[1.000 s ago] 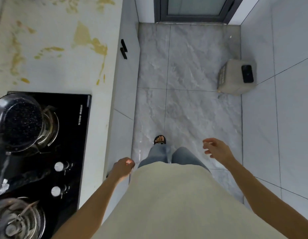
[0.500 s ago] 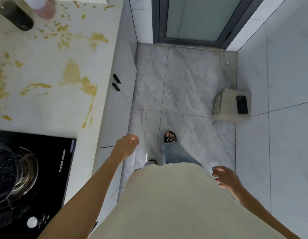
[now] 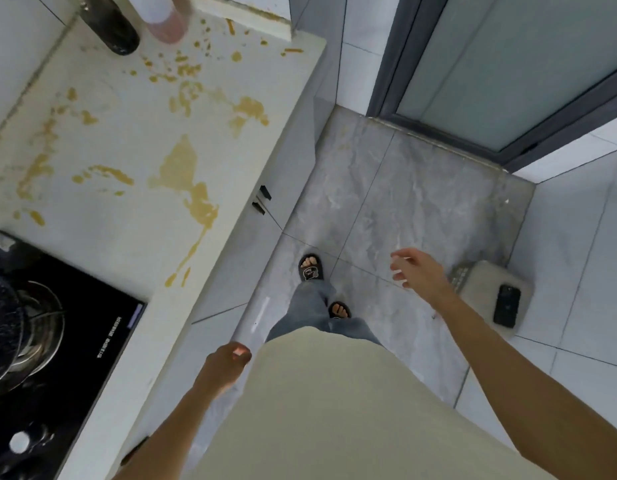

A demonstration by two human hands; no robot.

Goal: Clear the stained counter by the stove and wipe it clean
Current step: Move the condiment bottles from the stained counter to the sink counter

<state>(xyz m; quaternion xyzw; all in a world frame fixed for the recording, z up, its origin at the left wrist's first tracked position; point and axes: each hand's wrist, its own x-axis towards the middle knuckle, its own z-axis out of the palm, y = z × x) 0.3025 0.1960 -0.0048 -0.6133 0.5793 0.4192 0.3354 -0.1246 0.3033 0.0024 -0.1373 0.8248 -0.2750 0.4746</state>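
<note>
The pale counter point(image 3: 127, 223) runs along the left, smeared with yellow-brown stains point(image 3: 182, 174). At its far end stand a dark bottle point(image 3: 113, 29) and a pinkish container point(image 3: 167, 22), both cut off by the frame's top. The black stove point(image 3: 68, 341) lies at the near left with a dark pot point(image 3: 2, 317) on its burner. My left hand point(image 3: 227, 367) hangs loosely curled beside the counter front, holding nothing. My right hand point(image 3: 418, 271) is raised over the floor, fingers apart and empty. No cloth is in view.
Grey tiled floor point(image 3: 404, 202) forms a narrow aisle between the cabinet fronts point(image 3: 289, 161) and the right wall. A beige stool point(image 3: 490, 292) with a black phone point(image 3: 507, 304) on it stands by that wall. A glass door point(image 3: 508, 64) closes the far end.
The view has shifted forward along the counter, so the bottle and container are fuller in view. My left hand dropped back beside my body; my right hand swung forward and up.
</note>
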